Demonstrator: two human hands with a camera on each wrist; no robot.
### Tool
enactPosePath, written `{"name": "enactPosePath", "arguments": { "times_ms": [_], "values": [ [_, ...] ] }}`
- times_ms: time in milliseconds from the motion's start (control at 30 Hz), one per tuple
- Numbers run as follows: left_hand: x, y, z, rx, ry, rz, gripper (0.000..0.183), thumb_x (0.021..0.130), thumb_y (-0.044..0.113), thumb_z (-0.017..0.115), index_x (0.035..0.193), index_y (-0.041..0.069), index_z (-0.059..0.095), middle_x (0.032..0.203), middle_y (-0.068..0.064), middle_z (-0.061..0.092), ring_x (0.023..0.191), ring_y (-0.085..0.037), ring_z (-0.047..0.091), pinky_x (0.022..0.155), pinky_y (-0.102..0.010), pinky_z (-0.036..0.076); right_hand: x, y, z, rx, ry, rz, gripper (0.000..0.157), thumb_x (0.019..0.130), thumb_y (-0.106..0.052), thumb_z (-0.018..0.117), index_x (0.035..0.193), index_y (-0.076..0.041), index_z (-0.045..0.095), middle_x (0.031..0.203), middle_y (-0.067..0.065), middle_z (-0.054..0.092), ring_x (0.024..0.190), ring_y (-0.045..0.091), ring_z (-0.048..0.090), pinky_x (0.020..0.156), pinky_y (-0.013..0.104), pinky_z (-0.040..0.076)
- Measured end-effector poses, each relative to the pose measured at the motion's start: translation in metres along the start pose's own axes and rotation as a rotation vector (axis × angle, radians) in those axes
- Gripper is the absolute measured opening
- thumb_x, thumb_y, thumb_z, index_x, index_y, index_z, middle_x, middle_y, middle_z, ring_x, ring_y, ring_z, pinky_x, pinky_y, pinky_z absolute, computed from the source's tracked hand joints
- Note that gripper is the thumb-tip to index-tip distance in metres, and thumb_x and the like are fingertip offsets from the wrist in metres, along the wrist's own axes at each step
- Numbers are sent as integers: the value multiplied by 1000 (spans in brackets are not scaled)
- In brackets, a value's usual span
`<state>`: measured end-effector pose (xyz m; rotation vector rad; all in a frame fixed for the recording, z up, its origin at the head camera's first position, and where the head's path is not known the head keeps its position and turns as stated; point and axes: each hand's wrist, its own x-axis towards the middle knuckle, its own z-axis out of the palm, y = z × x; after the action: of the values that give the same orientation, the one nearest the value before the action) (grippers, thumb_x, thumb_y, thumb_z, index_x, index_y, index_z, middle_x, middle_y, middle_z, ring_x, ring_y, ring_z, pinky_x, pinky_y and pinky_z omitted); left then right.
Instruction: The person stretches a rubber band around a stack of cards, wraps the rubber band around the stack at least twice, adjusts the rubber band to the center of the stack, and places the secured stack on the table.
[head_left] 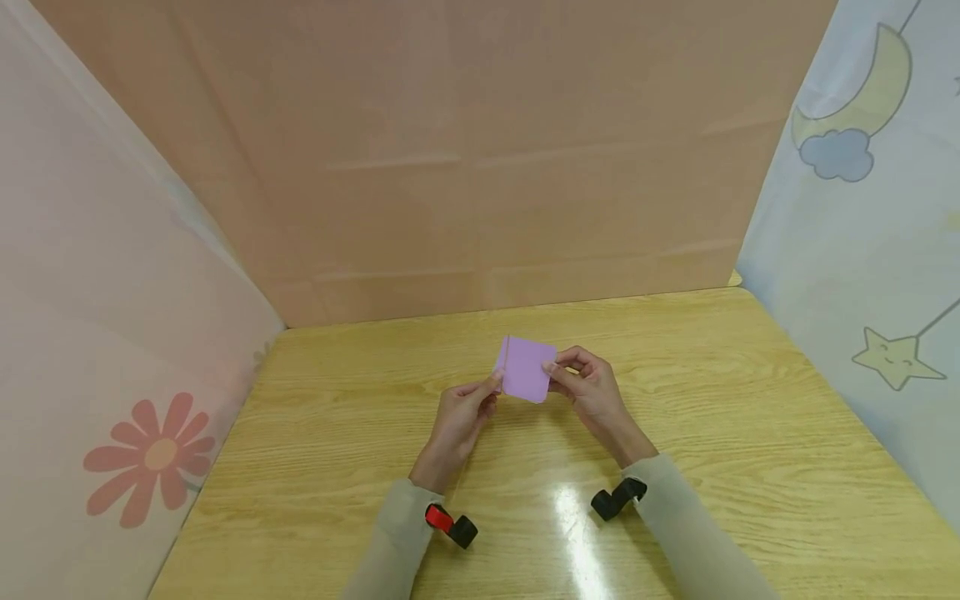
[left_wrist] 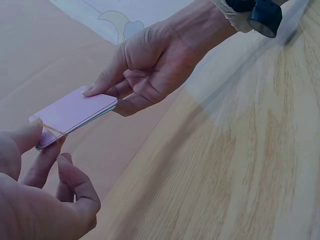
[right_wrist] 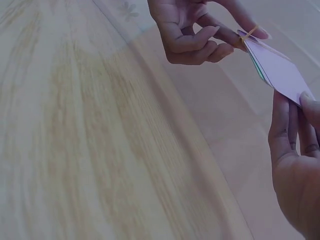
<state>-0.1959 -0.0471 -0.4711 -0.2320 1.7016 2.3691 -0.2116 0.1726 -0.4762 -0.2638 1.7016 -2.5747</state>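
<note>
Far back, a big peach sheet (head_left: 480, 167), smooth with long creases. In front, a wide yellow table (head_left: 337, 433), flat and hard-looking, with wavy wood lines and a white shiny patch on the near side. On the left, a pale sheet (head_left: 112, 233) with a pink flower (head_left: 161, 455); on the right, a white sheet (head_left: 825, 275) with a curvy moon (head_left: 888, 83) and a pointy star (head_left: 896, 358). Smaller now, two soft pale sleeves (head_left: 397, 533) on the near side. Next, up off the table near its middle: left hand (head_left: 459, 417) pinching the left end of the pack of cards (head_left: 527, 371) between thumb and finger, other fingers bent loosely; right hand (head_left: 596, 396) gripping the right end, thumb on top, fingers under. Maybe a spill across the table from too soft a pinch. Smaller again, between the hands, that same pack. Could get bent or nicked from too tight a squeeze. Thin, flat, almost square, round at the corners, pink-purple on top, with a bit of green along the side. Last and smallest, a rubber band (left_wrist: 53, 129) across the left end, by the left thumb. Could snap or fling away if pulled too far. Skinny, stretchy-looking, yellow-brown. Cannot tell if looped round a finger too.
</note>
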Motion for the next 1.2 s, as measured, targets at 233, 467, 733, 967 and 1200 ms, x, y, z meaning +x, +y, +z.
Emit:
{"name": "enactPosePath", "arguments": {
  "times_ms": [233, 467, 733, 967, 1200],
  "values": [
    [0, 4, 2, -36, 53, -4, 22, 94, 20, 82, 74, 12, 79, 81, 5, 67, 77, -8, 57, 72, -21, 52, 0, -2, 0, -30, -16, 23, 15, 99, 0, 70, 92, -13, 70, 89, -3, 73, 78, 13, 73, 73, 26, 64],
    [4, 9, 2, -50, 59, 4, 14, 92, 11, 82, 78, 11, 81, 86, 4, 72, 82, -10, 60, 76, -23, 52, 1, -3, -4, -71, -85, 24, 10, 97, 0, 73, 93, -9, 70, 91, -2, 72, 78, 14, 72, 72, 28, 64],
    [9, 21, 0, -6, 63, 50, 12, 91, 6, 81, 80, 10, 83, 85, 5, 74, 84, -10, 62, 79, -26, 52, 0, -4, -3, -109, -143, 66, 6, 95, 0, 74, 93, 0, 69, 92, 2, 73, 75, 14, 71, 70, 26, 63],
    [12, 28, 0, 16, 80, 70, 6, 92, 8, 81, 86, 7, 83, 91, 5, 75, 88, -9, 63, 77, -24, 54, -1, -6, 0, -137, -158, 101, 18, 94, 6, 72, 88, -10, 69, 91, 0, 72, 71, 12, 72, 68, 26, 64],
    [16, 30, 1, 49, 33, 77, 13, 94, 7, 75, 82, 10, 80, 87, 4, 69, 82, -10, 61, 77, -25, 56, 1, -9, -4, -192, -182, 113, 17, 96, 6, 70, 89, -9, 68, 89, 0, 74, 70, 11, 73, 67, 29, 64]
  ]
}}
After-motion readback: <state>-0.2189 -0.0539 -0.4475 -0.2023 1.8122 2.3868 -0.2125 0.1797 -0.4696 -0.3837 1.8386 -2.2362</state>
